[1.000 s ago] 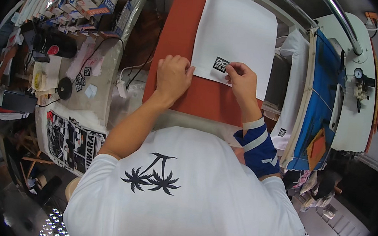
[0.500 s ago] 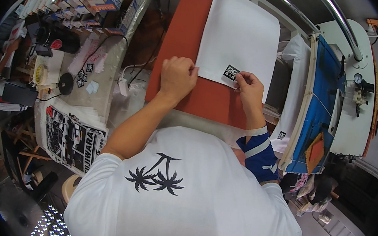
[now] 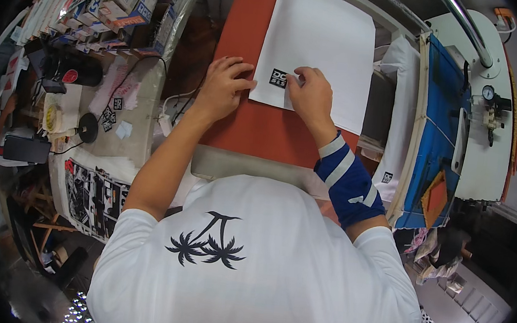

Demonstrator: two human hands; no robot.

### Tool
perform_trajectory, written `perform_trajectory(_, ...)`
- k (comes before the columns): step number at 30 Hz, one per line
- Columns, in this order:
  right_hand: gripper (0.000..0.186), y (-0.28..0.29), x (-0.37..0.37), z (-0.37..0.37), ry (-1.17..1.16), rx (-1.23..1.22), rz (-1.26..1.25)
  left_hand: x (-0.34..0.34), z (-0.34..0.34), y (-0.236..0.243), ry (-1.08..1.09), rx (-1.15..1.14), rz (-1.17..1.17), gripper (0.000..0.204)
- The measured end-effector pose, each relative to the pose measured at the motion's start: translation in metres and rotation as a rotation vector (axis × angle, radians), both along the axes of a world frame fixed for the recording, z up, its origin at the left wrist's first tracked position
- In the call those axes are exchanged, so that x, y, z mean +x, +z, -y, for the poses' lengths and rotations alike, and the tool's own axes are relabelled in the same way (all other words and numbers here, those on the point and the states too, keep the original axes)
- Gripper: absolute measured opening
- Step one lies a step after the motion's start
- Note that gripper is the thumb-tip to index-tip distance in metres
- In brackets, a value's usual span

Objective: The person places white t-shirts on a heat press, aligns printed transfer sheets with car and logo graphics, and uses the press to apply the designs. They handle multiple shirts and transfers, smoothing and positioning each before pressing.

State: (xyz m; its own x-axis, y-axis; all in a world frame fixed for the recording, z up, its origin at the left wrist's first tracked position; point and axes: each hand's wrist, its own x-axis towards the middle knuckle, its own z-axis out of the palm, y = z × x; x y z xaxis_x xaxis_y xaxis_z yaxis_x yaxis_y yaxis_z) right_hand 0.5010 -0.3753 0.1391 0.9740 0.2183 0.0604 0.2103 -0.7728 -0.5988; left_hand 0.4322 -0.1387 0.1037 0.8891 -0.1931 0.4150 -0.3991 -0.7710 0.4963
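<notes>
A white sheet of cloth (image 3: 326,37) lies flat over an orange-red pad (image 3: 233,34). Near the sheet's front left corner is a small square black transfer label (image 3: 278,77) with white print. My right hand (image 3: 312,98) is closed at the label's right edge, thumb and fingertips bent over it, hiding part of it. My left hand (image 3: 225,85) rests on the pad at the sheet's left edge, its fingers apart and its thumb reaching the cloth. A blue sleeve with white stripes covers my right forearm.
Right of the pad hangs another white cloth (image 3: 395,131) with a similar label, beside a blue panel (image 3: 433,128) and a machine with a pressure gauge (image 3: 488,92). On the left, a bench holds boxes (image 3: 131,0), more black labels (image 3: 112,113) and a phone (image 3: 26,150).
The label has moved left across the cloth with my right hand. My left hand has opened from a loose fist and shifted left and up.
</notes>
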Motion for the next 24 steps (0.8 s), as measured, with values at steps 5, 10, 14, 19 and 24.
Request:
perform_trajectory(5, 0.022, -0.025, -0.008, 0.010, 0.261, -0.030, 0.386, 0.000, -0.005, -0.001, 0.081, -0.130, 0.023, 0.028)
perform_trajectory(10, 0.023, -0.031, -0.006, 0.004, 0.272, -0.009, 0.439, 0.003, -0.003, -0.002, 0.099, -0.099, 0.041, 0.029)
perform_trajectory(14, 0.021, -0.027, 0.000, 0.003, 0.301, -0.023, 0.477, 0.007, -0.001, 0.003, 0.075, -0.061, 0.039, 0.033)
perform_trajectory(19, 0.020, -0.027, 0.002, 0.000, 0.289, 0.020, 0.448, 0.017, 0.008, 0.007, 0.000, 0.036, 0.037, 0.045)
perform_trajectory(24, 0.018, -0.032, 0.004, 0.000, 0.268, 0.073, 0.429, 0.019, 0.013, 0.004, 0.004, 0.158, 0.005, 0.050)
